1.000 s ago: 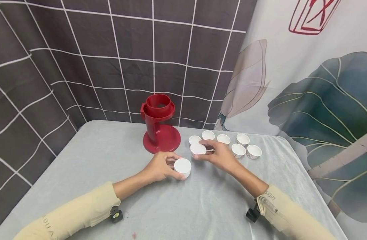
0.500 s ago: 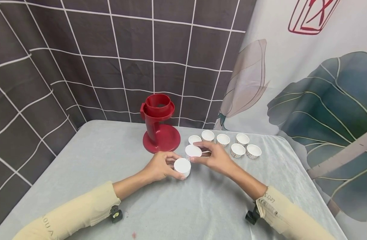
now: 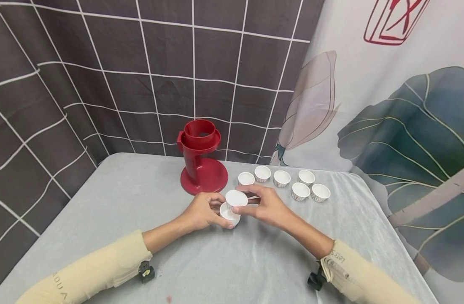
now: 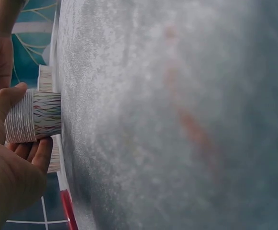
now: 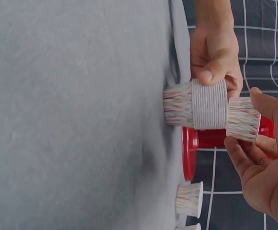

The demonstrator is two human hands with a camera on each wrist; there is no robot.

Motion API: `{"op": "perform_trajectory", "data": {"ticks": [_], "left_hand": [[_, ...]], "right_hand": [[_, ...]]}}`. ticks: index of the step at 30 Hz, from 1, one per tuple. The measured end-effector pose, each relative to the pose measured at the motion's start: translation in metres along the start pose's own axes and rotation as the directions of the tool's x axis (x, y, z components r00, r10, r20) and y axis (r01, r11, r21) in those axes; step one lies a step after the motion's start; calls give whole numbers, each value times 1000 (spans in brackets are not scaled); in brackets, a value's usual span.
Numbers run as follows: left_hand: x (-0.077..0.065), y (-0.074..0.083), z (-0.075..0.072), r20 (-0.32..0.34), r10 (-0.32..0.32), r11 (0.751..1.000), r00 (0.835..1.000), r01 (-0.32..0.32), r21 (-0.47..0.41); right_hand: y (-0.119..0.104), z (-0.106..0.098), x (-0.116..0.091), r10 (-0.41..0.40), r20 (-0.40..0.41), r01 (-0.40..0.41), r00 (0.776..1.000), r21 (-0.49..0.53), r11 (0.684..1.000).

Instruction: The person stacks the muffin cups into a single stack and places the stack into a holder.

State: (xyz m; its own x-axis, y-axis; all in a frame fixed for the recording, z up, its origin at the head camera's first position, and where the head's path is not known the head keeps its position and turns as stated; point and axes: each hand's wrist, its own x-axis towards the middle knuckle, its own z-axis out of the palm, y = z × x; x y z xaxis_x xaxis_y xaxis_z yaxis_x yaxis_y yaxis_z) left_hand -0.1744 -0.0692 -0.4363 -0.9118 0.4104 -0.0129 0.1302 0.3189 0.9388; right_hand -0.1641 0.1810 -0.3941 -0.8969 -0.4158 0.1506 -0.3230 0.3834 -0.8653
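Currently, a stack [image 5: 196, 104] of nested cups is being held upright on the table [image 3: 179, 261] by the curled left hand [image 3: 201, 211], while another cup [image 3: 236, 197] is being pinched just over it by the right hand [image 3: 269, 207]. Many cups are already being shown nested, it seems; the pinched one is not yet being seated, and six loose cups [image 3: 281, 179] are being left standing beyond.

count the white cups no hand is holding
6 in the head view: one white cup near the red stand, then rightward a second, third, fourth, fifth behind that, and sixth. The right hand might hide more.
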Motion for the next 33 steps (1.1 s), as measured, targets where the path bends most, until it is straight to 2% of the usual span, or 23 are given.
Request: {"op": "perform_trajectory", "data": {"ticks": [13,20,33], "left_hand": [[0,0,1,10,-6,1000,1000,6,-27],[0,0,1,10,-4,1000,1000,4,-17],[2,-2,1,21,10,997,1000,-9,-73]], "right_hand": [[-2,7,-2,-56,40,59,998,-93,994],[2,8,-3,-47,96,59,994,-123,991],[9,10,-4,-49,100,58,994,-90,994]]}}
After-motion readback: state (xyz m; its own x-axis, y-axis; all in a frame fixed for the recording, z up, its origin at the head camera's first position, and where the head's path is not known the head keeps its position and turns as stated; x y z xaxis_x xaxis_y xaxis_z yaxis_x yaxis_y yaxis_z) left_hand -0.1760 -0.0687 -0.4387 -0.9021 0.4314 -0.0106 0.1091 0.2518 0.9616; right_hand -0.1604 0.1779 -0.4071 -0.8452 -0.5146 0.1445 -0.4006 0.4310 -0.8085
